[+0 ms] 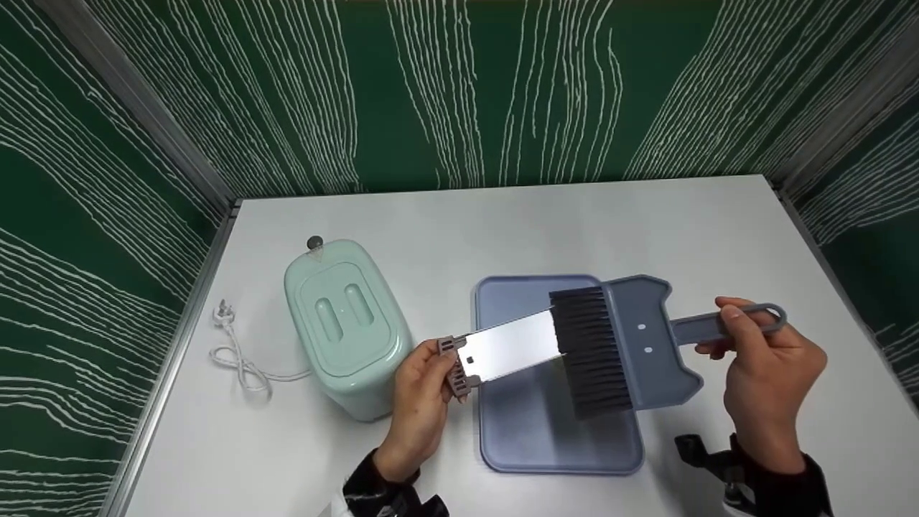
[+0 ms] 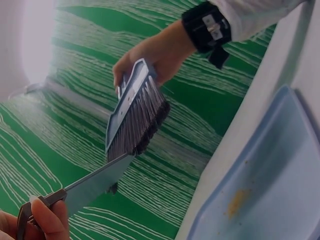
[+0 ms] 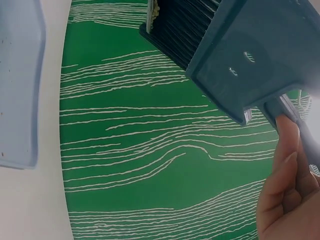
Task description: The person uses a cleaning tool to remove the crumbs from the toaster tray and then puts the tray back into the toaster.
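By its grey-brown end piece, my left hand (image 1: 420, 402) holds a metal crumb tray (image 1: 513, 345), raised over a blue tray (image 1: 560, 449). My right hand (image 1: 772, 366) grips the handle of a blue-grey brush (image 1: 650, 337) shaped like a cat's head. Its dark bristles (image 1: 592, 352) meet the far end of the crumb tray. In the left wrist view, yellowish crumbs (image 2: 237, 202) lie on the blue tray below. The right wrist view shows a yellowish clump (image 3: 155, 9) at the crumb tray's end beside the bristles.
A mint-green toaster (image 1: 352, 323) with a lid on top stands left of the blue tray, close to my left hand. Its white cord and plug (image 1: 225, 314) lie to the left on the white table (image 1: 431, 230). Green walls (image 1: 502, 93) with white lines enclose the table.
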The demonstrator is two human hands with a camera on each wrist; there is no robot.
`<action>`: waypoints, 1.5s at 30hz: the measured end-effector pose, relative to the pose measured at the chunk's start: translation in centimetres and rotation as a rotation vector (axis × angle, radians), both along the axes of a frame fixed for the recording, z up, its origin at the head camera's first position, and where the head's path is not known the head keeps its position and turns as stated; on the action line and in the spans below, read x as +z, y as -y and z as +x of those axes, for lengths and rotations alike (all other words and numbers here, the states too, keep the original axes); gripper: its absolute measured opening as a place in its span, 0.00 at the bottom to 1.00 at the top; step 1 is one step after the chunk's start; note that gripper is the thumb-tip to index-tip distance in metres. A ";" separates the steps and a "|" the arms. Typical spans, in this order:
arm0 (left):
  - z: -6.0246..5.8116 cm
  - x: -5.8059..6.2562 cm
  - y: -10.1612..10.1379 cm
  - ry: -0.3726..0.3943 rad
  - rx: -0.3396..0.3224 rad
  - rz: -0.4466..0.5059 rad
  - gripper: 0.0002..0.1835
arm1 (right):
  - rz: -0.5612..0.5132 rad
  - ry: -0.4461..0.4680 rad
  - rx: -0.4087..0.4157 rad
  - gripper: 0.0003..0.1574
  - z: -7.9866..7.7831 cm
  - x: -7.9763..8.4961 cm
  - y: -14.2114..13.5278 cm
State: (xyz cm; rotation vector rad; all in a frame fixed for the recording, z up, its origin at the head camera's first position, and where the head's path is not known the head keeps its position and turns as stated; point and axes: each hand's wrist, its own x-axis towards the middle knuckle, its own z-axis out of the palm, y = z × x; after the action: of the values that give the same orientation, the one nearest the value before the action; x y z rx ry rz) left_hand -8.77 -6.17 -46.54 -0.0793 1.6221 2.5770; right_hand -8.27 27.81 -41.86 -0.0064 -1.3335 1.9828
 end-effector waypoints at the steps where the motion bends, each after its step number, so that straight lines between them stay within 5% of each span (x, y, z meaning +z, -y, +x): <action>1: 0.0 0.0 0.0 -0.001 0.001 0.001 0.10 | 0.010 0.002 -0.009 0.09 0.0 0.0 -0.1; 13: 0.2 0.0 0.0 0.016 0.001 0.006 0.11 | -0.064 -0.004 -0.025 0.06 0.2 0.4 -0.8; 21: 0.2 0.0 -0.1 0.002 0.000 0.016 0.10 | 0.066 -0.027 -0.096 0.14 0.2 0.1 -1.3; 25: 0.1 0.0 -0.1 0.010 0.000 0.015 0.10 | -0.004 -0.019 -0.079 0.15 0.3 0.2 -1.2; 30: 0.1 -0.1 0.0 0.013 0.004 0.011 0.09 | -0.147 0.066 -0.054 0.14 0.3 0.2 -0.3; 45: 0.1 0.0 -0.1 0.010 0.021 0.027 0.08 | 0.052 0.326 0.123 0.16 0.7 -0.1 4.5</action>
State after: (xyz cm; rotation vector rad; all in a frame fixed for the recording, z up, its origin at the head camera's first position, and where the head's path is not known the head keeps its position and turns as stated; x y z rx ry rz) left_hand -8.72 -6.07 -46.52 -0.1076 1.5916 2.6090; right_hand -7.58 23.29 -41.96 -0.2381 -1.6249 2.1139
